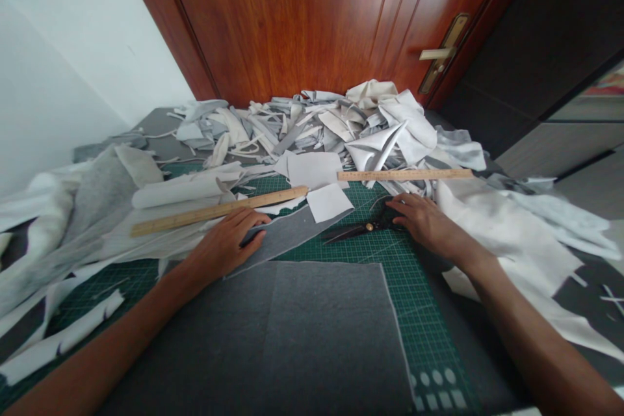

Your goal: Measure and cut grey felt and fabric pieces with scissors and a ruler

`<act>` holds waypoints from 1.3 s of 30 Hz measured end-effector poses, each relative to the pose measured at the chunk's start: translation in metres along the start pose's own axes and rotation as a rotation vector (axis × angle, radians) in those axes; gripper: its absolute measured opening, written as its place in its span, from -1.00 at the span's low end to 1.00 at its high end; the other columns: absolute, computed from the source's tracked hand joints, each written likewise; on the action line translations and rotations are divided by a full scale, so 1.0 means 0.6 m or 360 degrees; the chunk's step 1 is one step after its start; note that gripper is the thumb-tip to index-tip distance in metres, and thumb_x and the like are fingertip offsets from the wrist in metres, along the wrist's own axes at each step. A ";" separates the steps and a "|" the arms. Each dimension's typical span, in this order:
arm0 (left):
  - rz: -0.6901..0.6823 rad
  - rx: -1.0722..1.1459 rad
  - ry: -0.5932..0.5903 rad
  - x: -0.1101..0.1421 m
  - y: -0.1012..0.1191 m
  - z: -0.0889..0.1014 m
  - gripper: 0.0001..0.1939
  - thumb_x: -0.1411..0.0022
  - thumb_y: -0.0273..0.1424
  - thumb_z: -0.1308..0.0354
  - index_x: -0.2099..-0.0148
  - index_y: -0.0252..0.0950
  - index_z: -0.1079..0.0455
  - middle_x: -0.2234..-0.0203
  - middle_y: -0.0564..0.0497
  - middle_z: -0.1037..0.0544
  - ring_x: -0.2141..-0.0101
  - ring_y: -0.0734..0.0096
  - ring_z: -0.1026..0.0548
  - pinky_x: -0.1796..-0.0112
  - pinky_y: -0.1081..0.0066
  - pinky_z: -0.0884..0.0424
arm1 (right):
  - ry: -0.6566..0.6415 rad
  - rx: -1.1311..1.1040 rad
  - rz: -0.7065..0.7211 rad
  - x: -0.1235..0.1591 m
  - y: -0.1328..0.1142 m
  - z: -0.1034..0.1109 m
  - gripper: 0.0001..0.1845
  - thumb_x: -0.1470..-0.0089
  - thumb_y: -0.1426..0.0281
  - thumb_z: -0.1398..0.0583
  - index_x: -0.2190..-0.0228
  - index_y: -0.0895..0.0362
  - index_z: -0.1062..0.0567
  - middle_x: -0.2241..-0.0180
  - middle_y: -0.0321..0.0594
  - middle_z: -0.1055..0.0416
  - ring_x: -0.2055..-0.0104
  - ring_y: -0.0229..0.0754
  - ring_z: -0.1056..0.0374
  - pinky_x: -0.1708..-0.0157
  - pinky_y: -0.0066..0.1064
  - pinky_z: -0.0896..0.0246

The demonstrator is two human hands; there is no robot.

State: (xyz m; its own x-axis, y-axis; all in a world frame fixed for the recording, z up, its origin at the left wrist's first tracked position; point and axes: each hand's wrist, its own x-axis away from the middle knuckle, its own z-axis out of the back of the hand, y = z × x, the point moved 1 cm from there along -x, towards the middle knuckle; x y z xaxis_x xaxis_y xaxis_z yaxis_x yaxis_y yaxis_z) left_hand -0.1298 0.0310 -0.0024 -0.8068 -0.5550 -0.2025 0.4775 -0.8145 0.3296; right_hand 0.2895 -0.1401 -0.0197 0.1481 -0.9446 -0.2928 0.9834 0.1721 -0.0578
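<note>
My left hand (225, 246) lies on a cut-off strip of grey fabric (287, 234), fingers curled around its edge, just below a wooden ruler (219, 210). My right hand (424, 221) rests over the handles of black scissors (358, 229), whose blades point left on the green cutting mat (404, 273). A large square of dark grey fabric (292, 331) lies flat on the mat in front of me. A small white square piece (329, 201) sits between the hands.
A heap of white and grey fabric offcuts (341, 123) is piled against a brown wooden door (302, 19). A second wooden ruler (404, 175) lies at the back right. More white scraps (511, 234) and rolled pieces (180, 194) spread on both sides.
</note>
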 end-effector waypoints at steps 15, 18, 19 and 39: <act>0.0008 0.0008 0.0007 -0.004 0.004 0.001 -0.70 -0.42 -0.23 0.03 -0.02 -0.20 -0.44 0.06 -0.10 -0.60 0.01 0.12 -0.54 -0.12 0.13 -0.44 | 0.0007 -0.0011 -0.0010 -0.001 -0.004 0.003 -0.61 -0.39 0.34 -0.06 -0.10 0.14 -0.54 -0.05 0.10 -0.50 -0.05 0.15 -0.45 -0.07 0.09 -0.38; 0.0001 0.0015 0.0009 -0.002 0.002 0.000 -0.70 -0.42 -0.23 0.02 -0.02 -0.21 -0.44 0.05 -0.10 -0.60 0.01 0.12 -0.55 -0.11 0.13 -0.44 | 0.0000 -0.0011 -0.0014 -0.001 -0.006 0.005 -0.62 -0.38 0.35 -0.07 -0.10 0.15 -0.54 -0.06 0.10 -0.49 -0.05 0.14 -0.46 -0.08 0.08 -0.39; -0.0002 0.0016 0.0010 -0.002 0.001 0.000 -0.70 -0.43 -0.23 0.02 -0.03 -0.21 -0.44 0.05 -0.10 -0.60 0.01 0.13 -0.55 -0.11 0.14 -0.44 | -0.0002 -0.0012 -0.0017 -0.001 -0.006 0.006 -0.62 -0.38 0.35 -0.07 -0.09 0.15 -0.55 -0.06 0.10 -0.49 -0.06 0.15 -0.46 -0.08 0.08 -0.39; -0.0057 -0.0023 0.0022 -0.002 0.000 0.000 -0.69 -0.45 -0.24 0.04 -0.01 -0.22 -0.47 0.07 -0.10 -0.61 0.02 0.12 -0.55 -0.11 0.13 -0.44 | -0.0029 -0.0063 -0.0030 0.003 0.004 0.006 -0.61 -0.37 0.29 -0.13 -0.13 0.14 -0.50 -0.11 0.08 -0.46 -0.13 0.18 -0.41 -0.10 0.08 -0.37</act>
State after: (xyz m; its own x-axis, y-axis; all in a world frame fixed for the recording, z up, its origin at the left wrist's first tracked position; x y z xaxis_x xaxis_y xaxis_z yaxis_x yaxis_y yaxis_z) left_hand -0.1286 0.0316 -0.0024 -0.8188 -0.5274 -0.2268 0.4533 -0.8363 0.3083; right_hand 0.2927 -0.1425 -0.0169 0.1319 -0.9526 -0.2740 0.9811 0.1648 -0.1009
